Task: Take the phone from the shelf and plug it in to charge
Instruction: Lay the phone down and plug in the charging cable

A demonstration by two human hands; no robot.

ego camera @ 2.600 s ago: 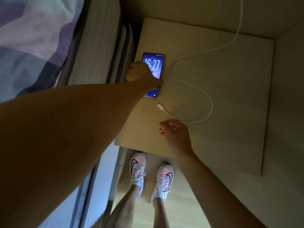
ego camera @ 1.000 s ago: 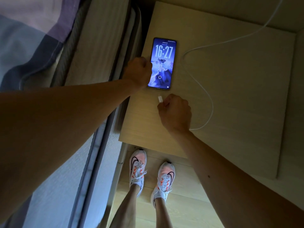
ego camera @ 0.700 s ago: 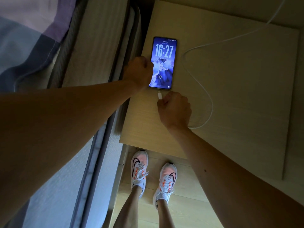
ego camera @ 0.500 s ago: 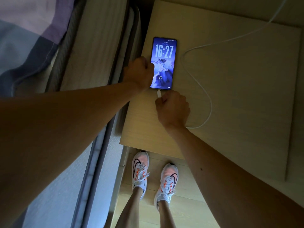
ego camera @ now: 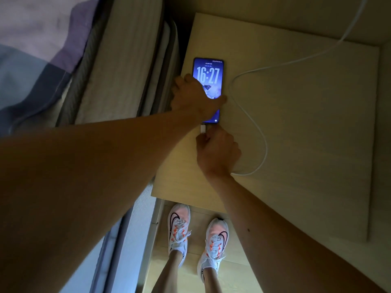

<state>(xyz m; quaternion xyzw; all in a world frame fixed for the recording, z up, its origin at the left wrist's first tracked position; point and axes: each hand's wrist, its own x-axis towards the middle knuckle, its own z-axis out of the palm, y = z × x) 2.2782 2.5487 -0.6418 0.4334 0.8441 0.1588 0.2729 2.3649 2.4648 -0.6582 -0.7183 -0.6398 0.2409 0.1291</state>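
Note:
A phone [ego camera: 208, 77] with a lit blue screen showing 16:27 lies flat on a light wooden bedside top [ego camera: 306, 127]. My left hand [ego camera: 194, 98] lies across the phone's lower half, thumb on its right edge, gripping it. My right hand [ego camera: 218, 153] pinches the white plug [ego camera: 203, 129] of a white charging cable [ego camera: 254, 123]. The plug's tip sits at the phone's bottom edge. The cable loops right of the phone and runs off to the upper right.
A mattress edge [ego camera: 127, 66] and a purple and grey blanket [ego camera: 36, 51] lie to the left. Wall panels close in the wooden top at the back and right. Two feet in white sneakers [ego camera: 179, 227] stand on a wooden floor below.
My right hand carried the plug up to the phone's bottom edge. My left hand shifted from the phone's left side to lie across its lower half.

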